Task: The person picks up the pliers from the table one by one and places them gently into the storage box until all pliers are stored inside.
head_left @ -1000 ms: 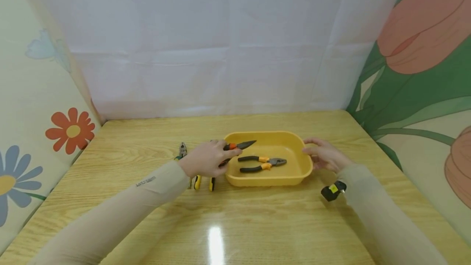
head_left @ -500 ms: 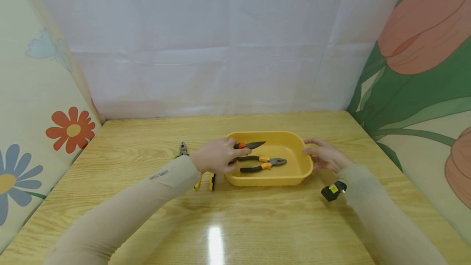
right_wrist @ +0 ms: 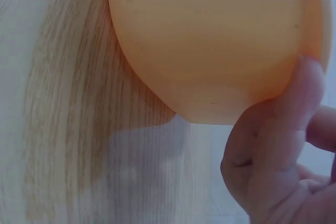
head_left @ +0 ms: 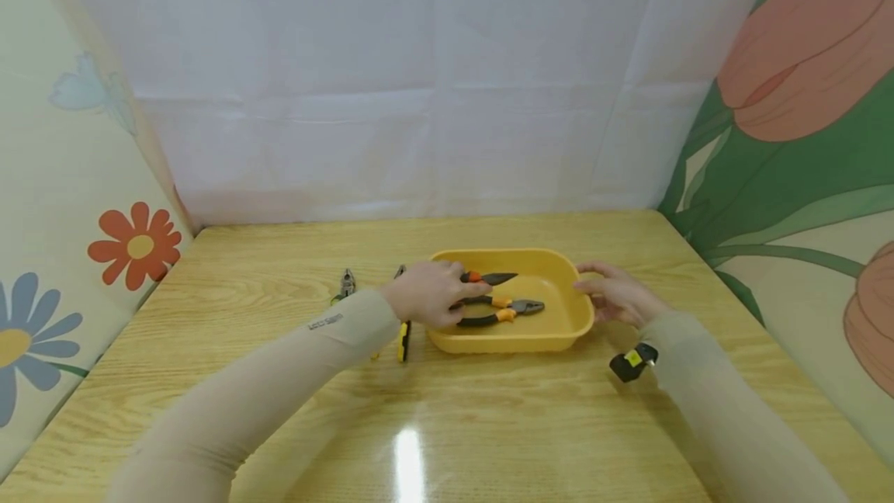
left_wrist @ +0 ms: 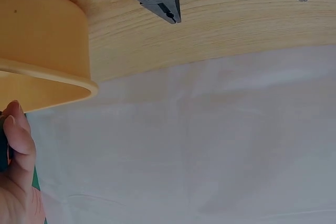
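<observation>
My left hand (head_left: 427, 293) is over the left end of a yellow plastic tub (head_left: 510, 344), gripping long-nose pliers (head_left: 499, 279) with orange-and-black handles. Their dark pointed tip faces right, over the inside of the tub. Combination pliers (head_left: 525, 307) with black-and-orange handles lie on the tub floor. At the opposite end, my right hand (head_left: 615, 293) holds the rim. The right wrist view has its thumb (right_wrist: 299, 98) against the wall of the tub (right_wrist: 210, 40). Only part of my left hand (left_wrist: 18, 156) shows in the left wrist view, beside the rim.
Left of the tub, yellow-and-black-handled pliers (head_left: 403, 341) lie on the wooden table (head_left: 489, 425), partly hidden by my left arm. Another pair of pliers (head_left: 348, 283) lies farther left. A white cloth (head_left: 419, 99) hangs behind the table, with flower-printed panels at both sides.
My left hand has moved right with the long-nose pliers, farther over the tub, uncovering the jaws of the pliers on the table behind it. My right hand stays at the rim.
</observation>
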The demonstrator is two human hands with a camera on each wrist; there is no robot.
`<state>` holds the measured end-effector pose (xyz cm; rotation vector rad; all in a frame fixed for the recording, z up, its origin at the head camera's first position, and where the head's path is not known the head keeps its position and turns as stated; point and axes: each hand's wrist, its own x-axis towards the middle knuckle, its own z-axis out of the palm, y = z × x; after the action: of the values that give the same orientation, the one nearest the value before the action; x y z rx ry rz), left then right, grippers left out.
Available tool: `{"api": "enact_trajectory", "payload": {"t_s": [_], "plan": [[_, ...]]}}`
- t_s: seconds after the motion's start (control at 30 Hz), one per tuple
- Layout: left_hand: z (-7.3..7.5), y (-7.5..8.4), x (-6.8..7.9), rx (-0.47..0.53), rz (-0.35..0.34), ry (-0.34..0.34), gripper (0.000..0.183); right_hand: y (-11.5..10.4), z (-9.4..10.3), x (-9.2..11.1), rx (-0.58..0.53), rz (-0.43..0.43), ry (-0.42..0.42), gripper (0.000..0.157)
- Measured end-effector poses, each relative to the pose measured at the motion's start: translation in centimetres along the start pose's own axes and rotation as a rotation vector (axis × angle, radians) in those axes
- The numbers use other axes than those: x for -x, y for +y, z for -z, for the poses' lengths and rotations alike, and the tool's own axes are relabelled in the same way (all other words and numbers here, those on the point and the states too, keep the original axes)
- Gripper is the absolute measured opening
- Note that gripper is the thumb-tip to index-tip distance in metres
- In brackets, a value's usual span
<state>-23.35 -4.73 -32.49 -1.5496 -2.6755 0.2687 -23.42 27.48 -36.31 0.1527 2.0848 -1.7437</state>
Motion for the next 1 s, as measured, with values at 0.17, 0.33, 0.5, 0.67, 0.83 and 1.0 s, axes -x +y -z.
{"api": "enact_trajectory", "payload": {"t_s": [0.17,0.33,0.5,0.67,0.83,1.0], "plan": [[-0.1,0.0,-0.6,-0.002,0.006,-0.039,0.048,0.0,0.0,0.0,0.001,-0.001,-0.003,0.050],[0.0,0.1,-1.2,-0.009,0.007,-0.083,0.048,-0.1,0.0,0.1,-0.004,0.004,-0.005,0.050],[0.1,0.2,-1.9,-0.040,-0.017,-0.109,0.048,-0.1,0.0,0.2,-0.011,0.011,-0.014,0.050],[0.0,0.3,-2.7,-0.053,-0.031,-0.145,0.049,-0.1,0.1,0.2,-0.009,0.007,-0.006,0.050],[-0.3,0.2,-3.6,-0.040,-0.042,-0.167,0.048,-0.1,0.0,0.2,-0.009,-0.001,0.003,0.050],[-0.6,0.2,-4.4,-0.043,-0.067,-0.175,0.048,-0.2,0.0,0.3,-0.009,-0.006,0.002,0.051]]}}
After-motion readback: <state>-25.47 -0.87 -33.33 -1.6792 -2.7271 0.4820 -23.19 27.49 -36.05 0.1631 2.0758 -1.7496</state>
